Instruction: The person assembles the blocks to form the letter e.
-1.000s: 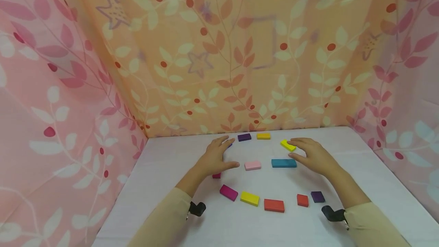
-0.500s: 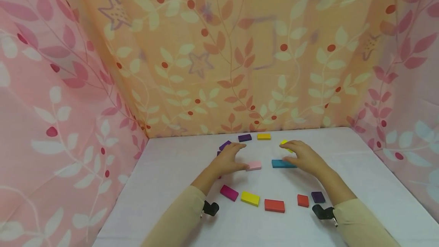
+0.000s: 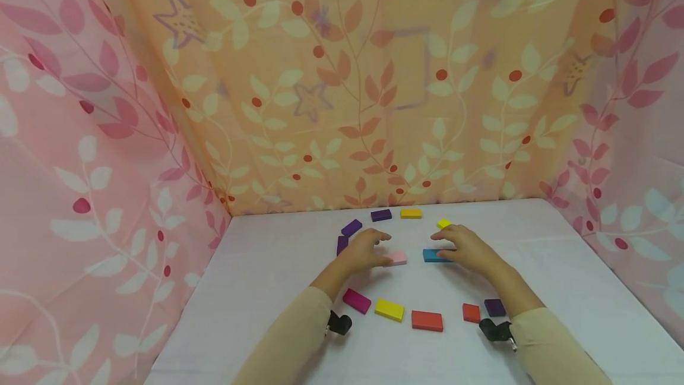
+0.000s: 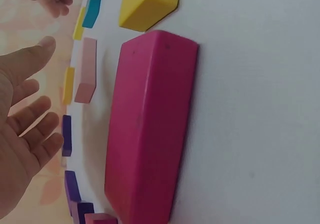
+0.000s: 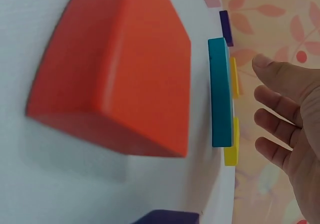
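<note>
My left hand [image 3: 363,252] hovers over the table beside a pale pink block [image 3: 398,258], covering part of it in the head view. In the left wrist view its fingers [image 4: 40,121] are loosely bent, apart from any block. Over a teal block [image 3: 433,255] hangs my right hand [image 3: 472,249], hiding that block's right end. The right wrist view shows its thumb and fingers spread apart, with nothing between them. A yellow block [image 3: 443,223] peeks out behind the right hand. Both palms roughly face each other.
Around the pink and teal blocks lies a loose ring: purple [image 3: 351,228], dark purple [image 3: 381,215], orange-yellow [image 3: 411,213], magenta [image 3: 357,300], yellow [image 3: 389,309], red [image 3: 427,320], small red [image 3: 471,312] and dark purple [image 3: 494,308] blocks. Patterned curtains [image 3: 320,135] enclose the white table [image 3: 256,266].
Both hands have moved inward toward each other and slightly nearer the body. The left hand has uncovered the purple blocks at left and now overlaps the pink block; the right overlaps the teal one.
</note>
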Tool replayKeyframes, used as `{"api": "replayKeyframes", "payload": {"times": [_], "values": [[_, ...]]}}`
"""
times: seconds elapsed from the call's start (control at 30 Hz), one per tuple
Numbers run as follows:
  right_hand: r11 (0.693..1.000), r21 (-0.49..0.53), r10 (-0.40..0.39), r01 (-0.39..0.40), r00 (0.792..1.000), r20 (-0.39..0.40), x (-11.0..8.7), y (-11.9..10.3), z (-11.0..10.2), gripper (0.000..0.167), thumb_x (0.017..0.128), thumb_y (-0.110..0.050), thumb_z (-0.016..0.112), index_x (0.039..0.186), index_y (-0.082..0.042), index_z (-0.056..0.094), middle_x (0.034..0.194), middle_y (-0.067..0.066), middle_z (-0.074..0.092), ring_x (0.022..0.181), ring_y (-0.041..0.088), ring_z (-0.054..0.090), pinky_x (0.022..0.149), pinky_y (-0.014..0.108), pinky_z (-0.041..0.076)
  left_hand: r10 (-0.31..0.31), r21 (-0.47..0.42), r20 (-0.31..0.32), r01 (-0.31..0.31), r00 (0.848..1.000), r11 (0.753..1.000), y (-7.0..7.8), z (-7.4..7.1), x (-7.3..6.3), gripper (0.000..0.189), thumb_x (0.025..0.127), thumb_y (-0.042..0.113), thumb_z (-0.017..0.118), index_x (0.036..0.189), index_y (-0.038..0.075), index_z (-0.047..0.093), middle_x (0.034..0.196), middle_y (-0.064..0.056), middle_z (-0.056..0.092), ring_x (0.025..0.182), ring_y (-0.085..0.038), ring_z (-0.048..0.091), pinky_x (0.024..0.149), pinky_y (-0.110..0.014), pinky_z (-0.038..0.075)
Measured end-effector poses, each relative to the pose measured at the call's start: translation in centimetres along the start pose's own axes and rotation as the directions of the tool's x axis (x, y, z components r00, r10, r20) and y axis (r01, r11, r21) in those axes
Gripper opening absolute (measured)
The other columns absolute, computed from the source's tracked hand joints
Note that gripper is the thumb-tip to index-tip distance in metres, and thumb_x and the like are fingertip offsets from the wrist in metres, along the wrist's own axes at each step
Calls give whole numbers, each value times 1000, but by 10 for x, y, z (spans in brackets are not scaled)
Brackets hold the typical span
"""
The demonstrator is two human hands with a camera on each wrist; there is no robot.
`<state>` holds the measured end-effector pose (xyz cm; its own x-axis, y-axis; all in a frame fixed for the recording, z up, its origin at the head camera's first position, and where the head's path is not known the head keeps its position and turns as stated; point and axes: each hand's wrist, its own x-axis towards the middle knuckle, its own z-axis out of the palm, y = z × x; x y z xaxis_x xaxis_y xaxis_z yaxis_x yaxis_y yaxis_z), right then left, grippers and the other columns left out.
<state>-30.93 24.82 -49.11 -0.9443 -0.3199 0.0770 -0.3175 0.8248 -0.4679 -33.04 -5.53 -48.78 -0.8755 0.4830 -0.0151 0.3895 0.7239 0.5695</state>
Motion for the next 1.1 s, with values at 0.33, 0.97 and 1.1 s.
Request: {"api": "replayKeyframes", "payload": {"times": [0.33,0.97,1.1], "values": [[1000,2,-6,6,999,41,8,9,9,40,91,-24,79,128,-12,71,129,12,66,129,40,52,109,64,41,-122,-82,-4,122,992,989,10,17,8,52,84,33,86,132,22,68,124,3,66,110,-15,59,96,-32,54],[999,54,-3,-2,997,77,10,12,14,34,89,-17,80,122,-12,74,119,5,71,119,31,62,107,56,47,-147,-99,25,149,989,984,13,24,13,40,83,25,87,121,25,72,107,11,67,102,-10,58,98,-30,53],[998,60,21,-27,996,90,10,12,15,33,90,-18,80,122,-14,74,120,4,70,119,29,61,107,55,47,-140,-95,29,142,990,985,12,24,13,39,84,24,86,120,27,73,108,12,67,102,-9,58,99,-30,53]]}}
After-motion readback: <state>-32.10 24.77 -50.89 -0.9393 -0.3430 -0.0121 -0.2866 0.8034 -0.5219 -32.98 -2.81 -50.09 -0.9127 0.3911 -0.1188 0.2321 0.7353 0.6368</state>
